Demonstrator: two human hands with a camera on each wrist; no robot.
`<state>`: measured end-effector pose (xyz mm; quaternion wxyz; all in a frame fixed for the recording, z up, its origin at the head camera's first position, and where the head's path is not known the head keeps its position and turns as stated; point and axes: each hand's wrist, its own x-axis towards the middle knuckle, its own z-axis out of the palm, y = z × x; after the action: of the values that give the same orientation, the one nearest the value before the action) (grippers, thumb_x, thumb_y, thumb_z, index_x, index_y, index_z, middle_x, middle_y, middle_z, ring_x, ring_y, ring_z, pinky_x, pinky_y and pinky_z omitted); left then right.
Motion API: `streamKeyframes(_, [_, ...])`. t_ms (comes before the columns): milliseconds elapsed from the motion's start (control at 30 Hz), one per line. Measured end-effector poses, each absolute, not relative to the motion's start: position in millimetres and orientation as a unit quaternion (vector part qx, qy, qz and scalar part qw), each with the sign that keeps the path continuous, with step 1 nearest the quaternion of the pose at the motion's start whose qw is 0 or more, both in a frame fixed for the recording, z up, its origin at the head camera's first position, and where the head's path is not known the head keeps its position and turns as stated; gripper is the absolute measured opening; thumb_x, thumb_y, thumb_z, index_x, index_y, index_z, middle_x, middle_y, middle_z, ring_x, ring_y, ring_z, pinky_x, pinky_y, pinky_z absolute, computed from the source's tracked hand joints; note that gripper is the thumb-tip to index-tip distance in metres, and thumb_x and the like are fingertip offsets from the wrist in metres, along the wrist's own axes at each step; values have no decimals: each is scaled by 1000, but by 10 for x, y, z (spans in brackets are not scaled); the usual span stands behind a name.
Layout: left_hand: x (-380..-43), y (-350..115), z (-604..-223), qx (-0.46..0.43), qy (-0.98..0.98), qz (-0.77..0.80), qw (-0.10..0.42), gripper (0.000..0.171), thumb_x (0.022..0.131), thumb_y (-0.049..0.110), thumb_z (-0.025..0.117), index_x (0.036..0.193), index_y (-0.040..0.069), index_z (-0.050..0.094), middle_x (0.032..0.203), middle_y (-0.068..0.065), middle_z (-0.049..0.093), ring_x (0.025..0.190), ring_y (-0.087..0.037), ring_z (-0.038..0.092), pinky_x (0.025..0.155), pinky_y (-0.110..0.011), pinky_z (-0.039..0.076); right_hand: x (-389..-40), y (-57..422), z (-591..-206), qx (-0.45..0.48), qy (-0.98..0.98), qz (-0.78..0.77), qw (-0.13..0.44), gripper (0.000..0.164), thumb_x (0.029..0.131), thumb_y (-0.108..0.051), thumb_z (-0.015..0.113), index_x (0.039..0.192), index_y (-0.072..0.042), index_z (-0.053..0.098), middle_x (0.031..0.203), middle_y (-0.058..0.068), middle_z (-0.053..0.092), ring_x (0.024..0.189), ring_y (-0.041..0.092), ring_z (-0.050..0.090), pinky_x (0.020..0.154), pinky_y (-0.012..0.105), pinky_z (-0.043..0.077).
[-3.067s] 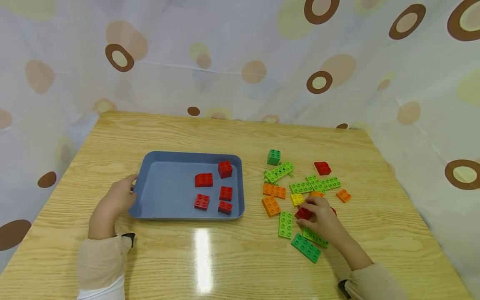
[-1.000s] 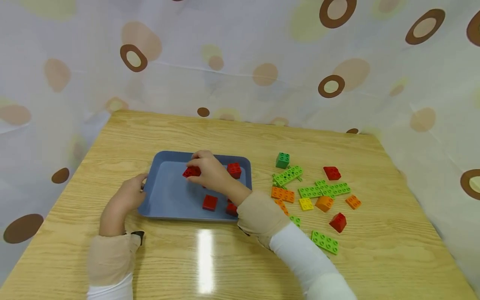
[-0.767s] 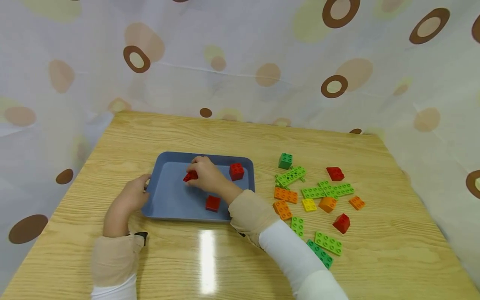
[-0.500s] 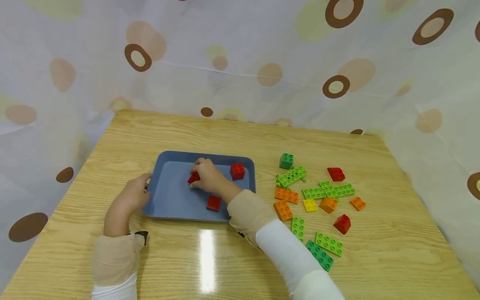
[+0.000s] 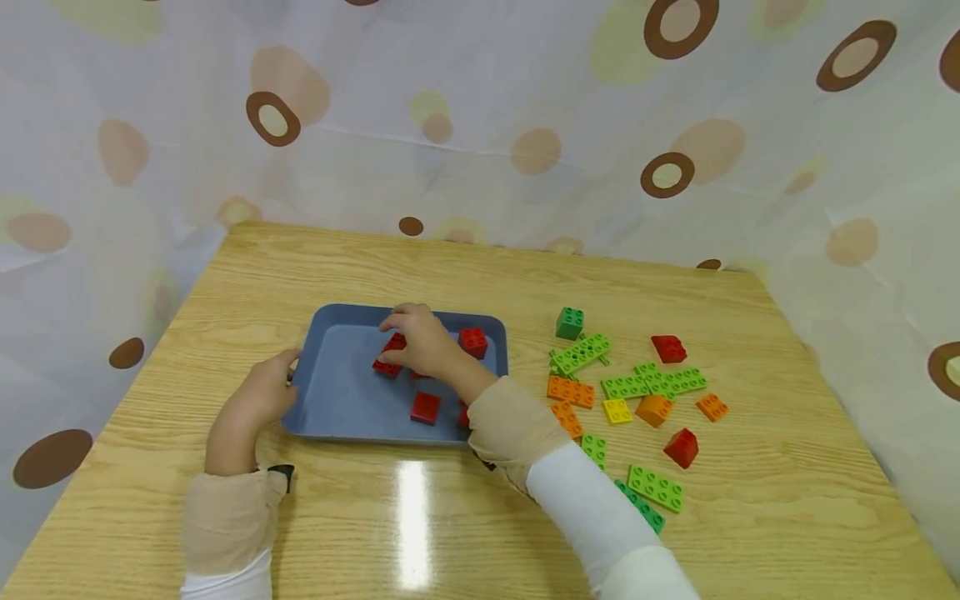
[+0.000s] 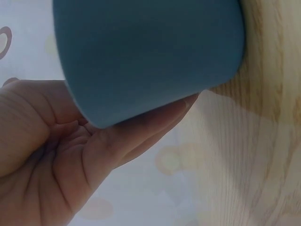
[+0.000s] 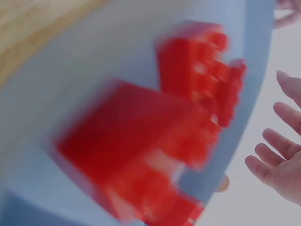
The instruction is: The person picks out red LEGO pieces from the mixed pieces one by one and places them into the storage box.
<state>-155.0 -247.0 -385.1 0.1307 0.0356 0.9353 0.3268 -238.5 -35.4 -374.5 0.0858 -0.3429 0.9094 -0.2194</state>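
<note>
My left hand (image 5: 261, 392) grips the left rim of a blue-grey tray (image 5: 337, 396). In the left wrist view the left hand (image 6: 66, 150) has the tray's wall (image 6: 150, 61) between thumb and fingers. My right hand (image 5: 426, 343) is over the tray, fingers spread, just beside a red toy brick (image 5: 387, 363) lying inside. Other red bricks near it include a square one (image 5: 425, 408) and a taller one (image 5: 472, 342); some are partly hidden by the right hand and sleeve. The right wrist view shows the right hand (image 7: 288, 176) with fingers apart, past blurred red bricks (image 7: 122, 136).
Right of the tray lie loose bricks: green (image 5: 570, 323), light green (image 5: 656, 487), orange (image 5: 571, 392), yellow (image 5: 617, 411), and two red ones, one near (image 5: 682, 448) and one far (image 5: 668, 348). A patterned curtain (image 5: 450, 108) hangs behind the wooden table (image 5: 337, 525).
My right hand has gone from the loose bricks to the tray with a red brick, set it down, and now its fingers have come off it. My left hand has kept its grip.
</note>
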Motion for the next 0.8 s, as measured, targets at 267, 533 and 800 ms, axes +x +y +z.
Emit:
streamKeyframes(267, [-1542,-2465,-3849,39,935,329,125,51,77,-9,39,125,-19,24,109,-43,44,98,-48,46,74,-48,46,-2402,-43,-3496,-324,903,-281,14,31,76,-19,67,104,-6,61,118,15,51,110,26,40,91,33,38])
streamKeyframes(533, [-1538,-2455,-3867,43,937,324,127,51,76,-9,39,123,-20,25,109,-43,44,99,-48,45,76,-49,45,-2434,400,-3547,-306,909,-279,-38,29,76,-19,67,101,-6,62,112,14,55,108,26,43,92,37,37])
streamKeyframes(800, [-1547,-2473,-3854,44,940,315,121,52,75,-8,39,124,-20,25,108,-44,44,100,-49,44,76,-50,45,-2425,868,-3532,-273,915,-288,-73,28,77,-18,66,101,-4,61,111,16,55,106,29,43,90,41,38])
